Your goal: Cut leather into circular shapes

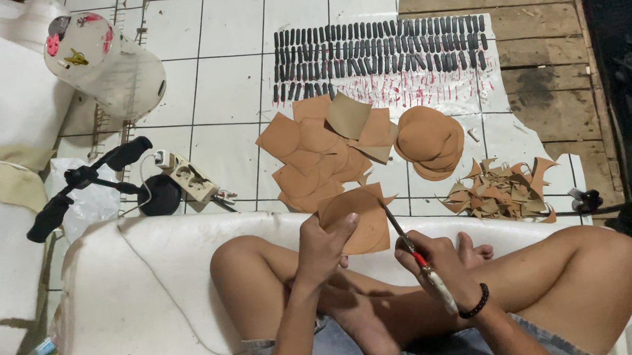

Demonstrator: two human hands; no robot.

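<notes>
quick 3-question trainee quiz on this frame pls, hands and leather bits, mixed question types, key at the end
1. True or false: the left hand holds a tan leather piece.
2. What does the right hand hold? A) a hammer B) scissors C) a brush
3. On the tiled floor, which lies nearer the rows of small dark pieces: the stack of round tan pieces or the heap of offcuts?

Key
1. True.
2. B; the blades point up toward the edge of the held piece.
3. The stack of round tan pieces; the offcuts lie lower in the picture, nearer the person's knee.
</notes>
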